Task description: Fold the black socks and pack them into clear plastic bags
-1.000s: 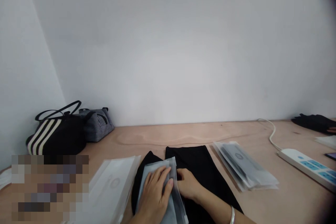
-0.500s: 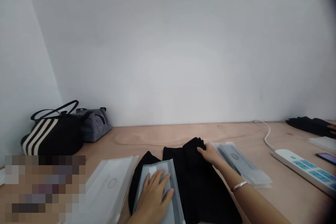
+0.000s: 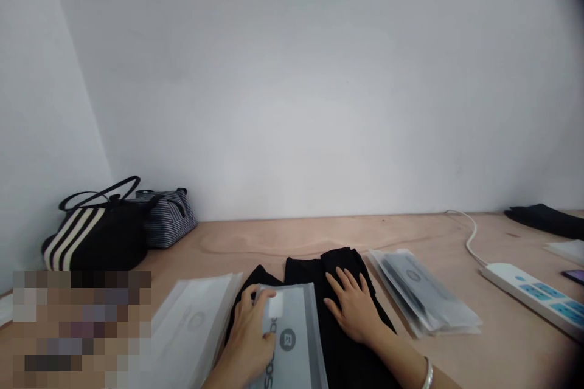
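My left hand (image 3: 249, 334) is at the left edge of a frosted plastic zip bag (image 3: 296, 322) with a dark round logo and a white label. Its fingers are bent around that edge, and the thumb lies on top; some fingertips are hidden. Beneath the bag spreads a black garment (image 3: 335, 352), its far right part folded over. My right hand (image 3: 353, 307) lies flat on this fold with the fingers spread, holding nothing. Whether the zip bag has something inside cannot be made out.
More frosted bags (image 3: 194, 316) lie at left and another stack (image 3: 422, 292) at right. A white power strip (image 3: 533, 292) with a cable lies further right, near black cloth (image 3: 545, 219). A black bag (image 3: 103, 237) and a striped bag (image 3: 168, 219) stand at back left.
My right hand has let go of the garment's folded end and now lies flat on it. My left hand has gone from flat to bent at the zip bag's edge; the bag has shifted right.
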A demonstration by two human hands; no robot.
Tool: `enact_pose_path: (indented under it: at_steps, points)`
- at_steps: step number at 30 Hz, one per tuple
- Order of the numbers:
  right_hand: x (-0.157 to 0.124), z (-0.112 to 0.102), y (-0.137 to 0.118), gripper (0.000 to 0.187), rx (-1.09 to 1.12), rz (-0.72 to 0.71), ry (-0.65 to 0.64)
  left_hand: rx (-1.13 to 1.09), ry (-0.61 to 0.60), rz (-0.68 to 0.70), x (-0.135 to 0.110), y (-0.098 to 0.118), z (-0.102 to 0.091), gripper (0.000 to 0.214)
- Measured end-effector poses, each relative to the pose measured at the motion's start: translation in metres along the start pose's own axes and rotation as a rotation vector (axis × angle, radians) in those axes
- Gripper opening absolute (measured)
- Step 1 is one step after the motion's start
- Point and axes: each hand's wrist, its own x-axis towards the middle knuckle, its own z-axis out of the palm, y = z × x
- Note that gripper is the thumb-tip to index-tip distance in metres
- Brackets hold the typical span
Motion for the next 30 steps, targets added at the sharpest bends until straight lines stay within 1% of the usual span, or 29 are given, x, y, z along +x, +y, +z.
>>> enact_pose_path:
  at_steps: [2, 4, 6, 8, 10, 11, 13, 14, 16, 17, 18, 19, 20, 21, 22, 24, 26, 27, 28, 30]
  points:
    - [0.0, 0.0, 0.001, 0.051, -0.007, -0.002, -0.002, -0.194, 0.036, 0.025, 0.004, -0.002, 0.001, 0.051]
    - [0.001, -0.001, 0.001, 0.051, -0.012, -0.007, -0.003, -0.346, 0.025, 0.032, 0.009, -0.004, -0.004, 0.035]
    - [0.001, -0.002, 0.001, 0.051, -0.013, -0.011, -0.002, -0.436, 0.007, 0.007, 0.015, -0.008, -0.018, 0.026]
    - [0.0, -0.002, 0.001, 0.051, -0.011, -0.013, 0.001, -0.477, 0.043, -0.057, 0.019, -0.02, -0.04, 0.031]
    - [-0.001, -0.002, 0.002, 0.051, -0.009, -0.016, 0.003, -0.478, 0.093, -0.141, 0.024, -0.045, -0.065, 0.041]
    - [-0.001, -0.002, 0.003, 0.051, -0.009, -0.018, 0.003, -0.444, 0.144, -0.166, 0.026, -0.062, -0.076, 0.045]
    - [-0.001, -0.002, 0.004, 0.051, -0.009, -0.015, 0.0, -0.328, 0.207, -0.161, 0.028, -0.105, -0.093, 0.047]
    - [-0.001, -0.001, 0.004, 0.051, -0.007, -0.012, -0.001, -0.277, 0.217, -0.138, 0.029, -0.127, -0.098, 0.045]
    - [0.0, -0.001, 0.004, 0.051, -0.003, -0.007, -0.003, -0.189, 0.161, -0.131, 0.028, -0.164, -0.101, 0.041]
    - [0.0, -0.002, 0.004, 0.051, -0.001, -0.005, -0.004, -0.108, 0.133, -0.141, 0.027, -0.174, -0.1, 0.039]
    - [0.0, -0.002, 0.003, 0.051, 0.002, -0.004, -0.007, 0.005, 0.144, -0.156, 0.024, -0.177, -0.097, 0.038]
    - [0.001, -0.002, 0.003, 0.051, 0.004, -0.004, -0.01, 0.13, 0.172, -0.147, 0.021, -0.172, -0.094, 0.038]
    - [0.001, -0.002, 0.002, 0.051, 0.005, -0.003, -0.014, 0.265, 0.214, -0.145, 0.018, -0.159, -0.088, 0.039]
    - [0.001, -0.003, 0.002, 0.051, 0.008, -0.002, -0.017, 0.346, 0.239, -0.111, 0.014, -0.14, -0.082, 0.04]
    - [0.0, -0.004, 0.002, 0.051, 0.01, -0.001, -0.019, 0.361, 0.21, -0.021, 0.01, -0.115, -0.074, 0.04]
    - [0.0, -0.005, 0.002, 0.05, 0.017, 0.0, -0.018, 0.307, 0.093, 0.131, 0.0, -0.061, -0.056, 0.042]
    - [-0.001, -0.008, 0.002, 0.049, 0.026, 0.002, -0.018, 0.282, -0.092, 0.2, -0.008, -0.015, -0.035, 0.047]
    - [-0.001, -0.009, 0.003, 0.049, 0.03, 0.004, -0.019, 0.293, -0.172, 0.226, -0.012, 0.001, -0.025, 0.05]
    - [-0.002, -0.01, 0.004, 0.049, 0.037, 0.005, -0.021, 0.315, -0.224, 0.226, -0.014, 0.012, -0.015, 0.054]
    - [-0.002, -0.01, 0.006, 0.048, 0.058, 0.001, -0.014, 0.371, -0.26, 0.173, -0.016, 0.021, 0.001, 0.059]
